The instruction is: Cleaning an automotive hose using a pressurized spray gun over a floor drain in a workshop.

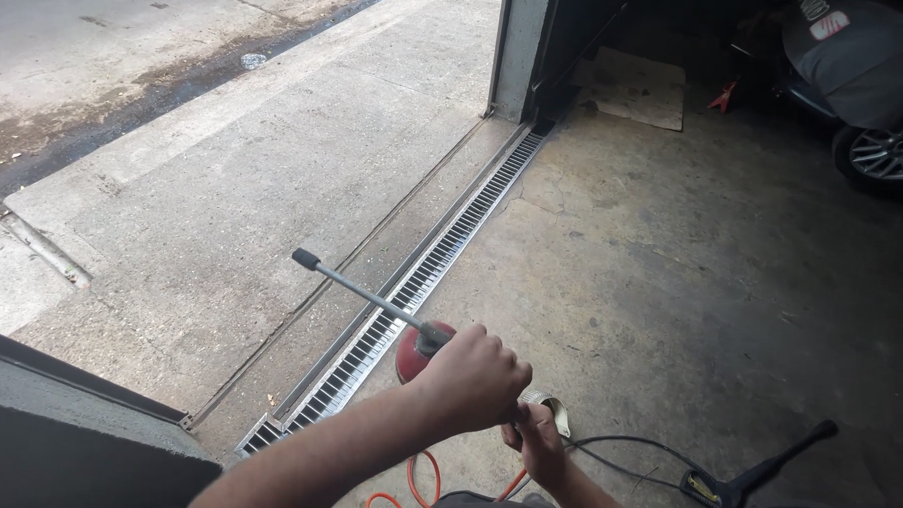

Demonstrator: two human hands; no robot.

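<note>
Left hand point(472, 378) closing around a red-bodied spray lance point(370, 297) beside the floor drain grate point(442, 249), right hand point(537, 442) gripping a pale fitting point(551, 405) just beyond, orange hose point(413, 488) lying nearer than the grate.

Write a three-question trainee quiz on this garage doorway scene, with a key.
1. True or false: the left hand is closed around the near end of the grey rod, by the red canister.
2. Which lies on the floor at lower right? A) a black-handled tool with a cable B) a broom C) a bucket
3. Fill in: the long metal drain grate runs across the doorway between the outdoor pavement and the garage ____.

Key: 1 true; 2 A; 3 floor. The right hand sits just below the left, gripping a pale strip-like thing that is too hidden to identify.
</note>
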